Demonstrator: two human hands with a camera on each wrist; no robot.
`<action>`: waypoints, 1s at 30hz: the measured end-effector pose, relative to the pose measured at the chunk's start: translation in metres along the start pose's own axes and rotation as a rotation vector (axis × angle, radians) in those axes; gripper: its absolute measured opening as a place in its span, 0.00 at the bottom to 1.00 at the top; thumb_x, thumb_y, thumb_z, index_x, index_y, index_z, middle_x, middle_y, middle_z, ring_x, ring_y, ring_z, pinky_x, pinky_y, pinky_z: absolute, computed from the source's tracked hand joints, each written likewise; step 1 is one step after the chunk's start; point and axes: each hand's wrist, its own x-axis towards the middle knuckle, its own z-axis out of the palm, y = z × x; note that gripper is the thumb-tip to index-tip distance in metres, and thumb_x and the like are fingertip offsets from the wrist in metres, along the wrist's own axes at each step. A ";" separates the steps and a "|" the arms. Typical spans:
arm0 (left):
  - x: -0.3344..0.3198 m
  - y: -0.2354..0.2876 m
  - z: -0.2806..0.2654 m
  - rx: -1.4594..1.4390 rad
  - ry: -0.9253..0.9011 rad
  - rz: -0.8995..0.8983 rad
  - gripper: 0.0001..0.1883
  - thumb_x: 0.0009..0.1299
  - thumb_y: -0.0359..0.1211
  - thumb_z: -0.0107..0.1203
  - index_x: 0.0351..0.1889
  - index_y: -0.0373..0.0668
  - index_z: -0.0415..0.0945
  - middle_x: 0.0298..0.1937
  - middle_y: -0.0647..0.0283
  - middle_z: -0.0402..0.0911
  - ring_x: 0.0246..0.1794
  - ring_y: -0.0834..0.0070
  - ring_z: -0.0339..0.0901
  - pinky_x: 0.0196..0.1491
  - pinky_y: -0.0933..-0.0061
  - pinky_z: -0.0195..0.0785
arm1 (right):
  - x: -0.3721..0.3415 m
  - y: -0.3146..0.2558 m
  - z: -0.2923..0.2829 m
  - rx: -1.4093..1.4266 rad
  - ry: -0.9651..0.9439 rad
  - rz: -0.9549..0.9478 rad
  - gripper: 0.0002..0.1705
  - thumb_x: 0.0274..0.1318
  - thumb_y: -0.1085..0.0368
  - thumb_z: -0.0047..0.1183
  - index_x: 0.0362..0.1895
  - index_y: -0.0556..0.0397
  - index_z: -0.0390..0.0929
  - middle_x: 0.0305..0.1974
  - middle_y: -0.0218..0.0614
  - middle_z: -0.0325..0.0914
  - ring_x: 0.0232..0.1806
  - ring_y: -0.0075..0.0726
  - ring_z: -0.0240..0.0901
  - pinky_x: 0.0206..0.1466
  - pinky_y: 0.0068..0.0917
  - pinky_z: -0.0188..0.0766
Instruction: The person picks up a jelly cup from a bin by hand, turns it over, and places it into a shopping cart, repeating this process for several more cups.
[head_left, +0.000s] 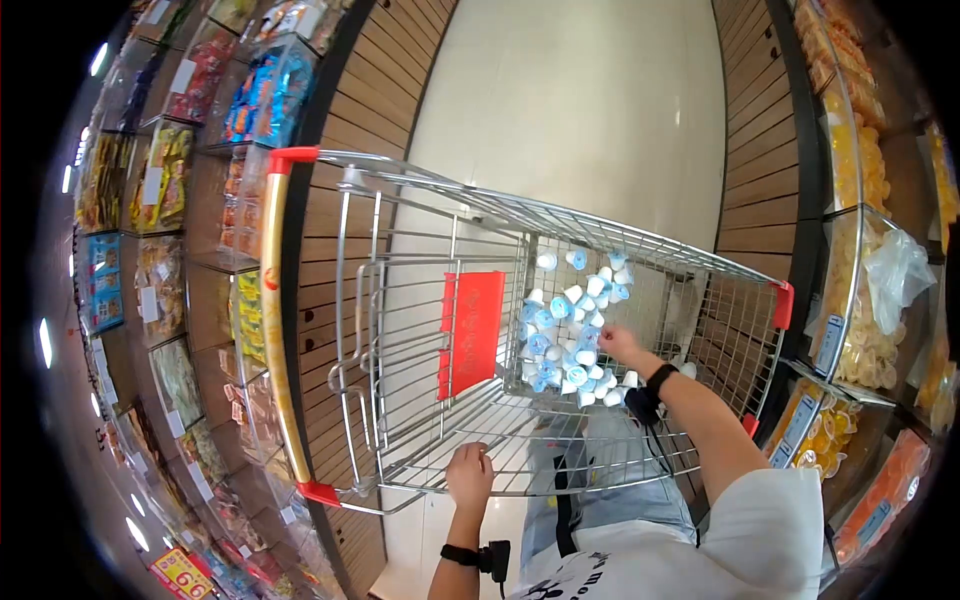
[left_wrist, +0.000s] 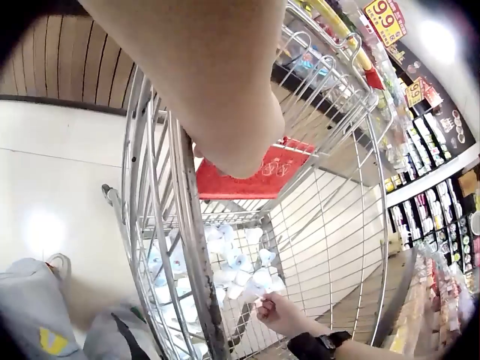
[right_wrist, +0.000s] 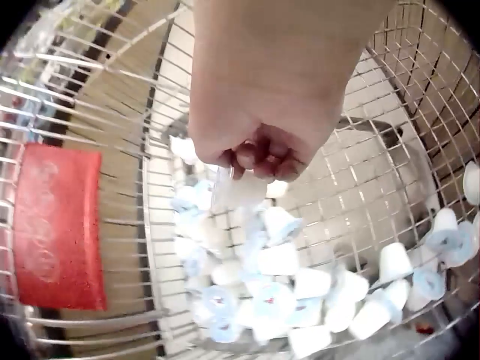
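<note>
A shopping cart (head_left: 480, 190) holds a pile of small white cups with pale blue lids (head_left: 575, 300), which look like jelly cups. Over the pile, at its right side in the head view, is my right hand (head_left: 622, 347) with its fingers curled. The right wrist view shows it pinching a translucent white jelly cup (right_wrist: 238, 191), blurred, just above the others. My left hand (head_left: 470, 477) is at the cart's near side rail, its fingers loosely bent with nothing visible in them. In the left wrist view the forearm hides most of its fingers.
A red plate (head_left: 473, 333) hangs on the cart's wire panel, and the cart's handle (head_left: 275, 330) lies to the left. Shelves of packaged snacks (head_left: 160, 190) line the left. Bins of yellow cups (head_left: 855, 160) line the right. Tiled floor (head_left: 580, 90) runs between them.
</note>
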 end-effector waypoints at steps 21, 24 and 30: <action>-0.108 -0.027 -0.229 -0.822 0.010 0.494 0.10 0.55 0.30 0.47 0.17 0.36 0.59 0.10 0.66 0.57 0.12 0.84 0.52 0.15 0.82 0.48 | -0.327 -0.370 0.037 0.318 -0.475 -0.583 0.12 0.47 0.65 0.42 0.15 0.54 0.57 0.12 0.19 0.50 0.16 0.12 0.46 0.18 0.13 0.47; -0.130 -0.053 -0.263 -0.787 0.001 0.575 0.10 0.56 0.30 0.46 0.16 0.36 0.60 0.10 0.66 0.56 0.12 0.84 0.52 0.15 0.82 0.47 | -0.350 -0.398 0.066 0.286 -0.460 -0.599 0.13 0.47 0.65 0.42 0.15 0.54 0.58 0.11 0.18 0.50 0.16 0.11 0.46 0.17 0.13 0.47; -0.182 -0.095 -0.283 -1.083 0.151 0.492 0.10 0.56 0.30 0.47 0.17 0.38 0.58 0.11 0.70 0.60 0.13 0.88 0.58 0.15 0.86 0.51 | -0.388 -0.458 0.100 0.378 -0.356 -0.804 0.14 0.49 0.64 0.40 0.15 0.53 0.57 0.13 0.19 0.51 0.16 0.11 0.45 0.17 0.12 0.45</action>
